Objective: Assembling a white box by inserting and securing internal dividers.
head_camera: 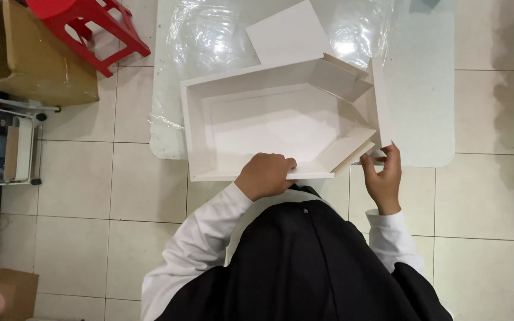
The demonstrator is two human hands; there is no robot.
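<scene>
Here, from the head camera, a white cardboard box (281, 122) lies partly folded on a pale table (423, 107), its near edge overhanging toward the person. The left hand (266, 175) is curled over the near wall, fingers pressing down on the rim, so it grips the box. The right hand (383, 175) pinches the lower end of the upright end flap (381, 101) at the right corner, where slanted inner flaps meet it. To fold this corner cleanly, it seems best to keep the left hand holding the wall steady while the right eases the flap along its crease, square to the base. A loose white card (287, 31) lies on clear plastic wrap (209, 35) behind. A red stool (87, 27) and a brown carton (37, 53) stand on the tiled floor.
</scene>
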